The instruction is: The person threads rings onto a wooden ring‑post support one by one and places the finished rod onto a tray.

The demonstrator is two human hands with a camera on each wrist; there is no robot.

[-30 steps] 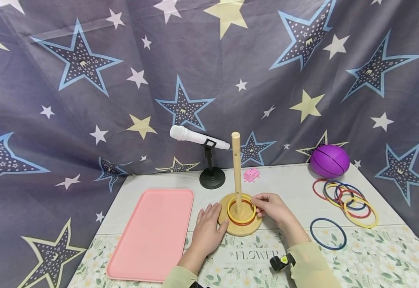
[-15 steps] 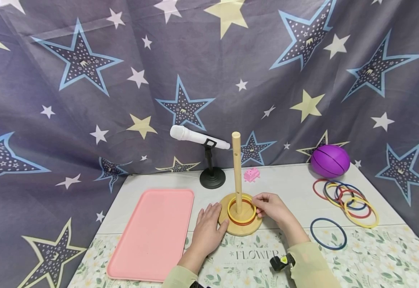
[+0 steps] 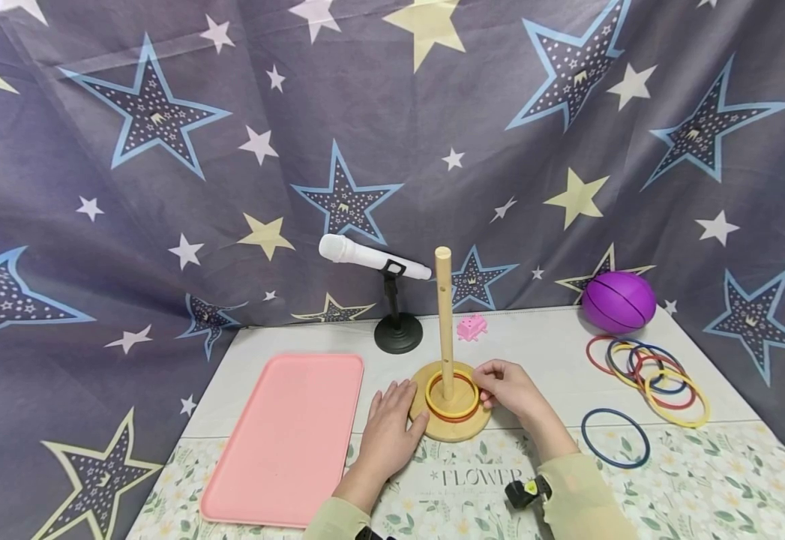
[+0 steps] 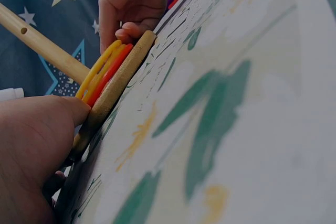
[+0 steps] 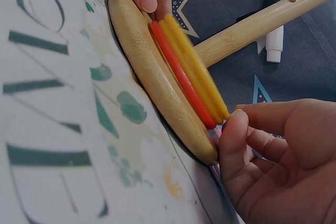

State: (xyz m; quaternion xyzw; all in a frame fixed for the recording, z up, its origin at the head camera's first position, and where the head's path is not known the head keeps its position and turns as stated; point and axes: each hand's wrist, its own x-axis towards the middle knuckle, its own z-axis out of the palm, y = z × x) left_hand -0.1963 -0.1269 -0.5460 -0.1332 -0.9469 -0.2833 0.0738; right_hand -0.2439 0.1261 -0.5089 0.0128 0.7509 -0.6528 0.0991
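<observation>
A wooden post (image 3: 444,315) stands upright on its round base (image 3: 456,433). Around its foot lie stacked plastic rings, a red ring (image 5: 181,72) beneath yellow ones. My right hand (image 3: 510,386) is at the right side of the stack. In the right wrist view its thumb and forefinger pinch the edge of the top yellow ring (image 5: 195,59). My left hand (image 3: 390,427) lies with fingers extended against the base's left edge, and its thumb comes up to the rings in the left wrist view.
A pink tray (image 3: 284,442) lies at left. Behind the post are a white microphone (image 3: 372,257) on a black stand (image 3: 397,334) and a small pink toy (image 3: 471,328). At right are a purple ball (image 3: 618,302), several overlapping rings (image 3: 696,409) and a separate blue ring (image 3: 647,450).
</observation>
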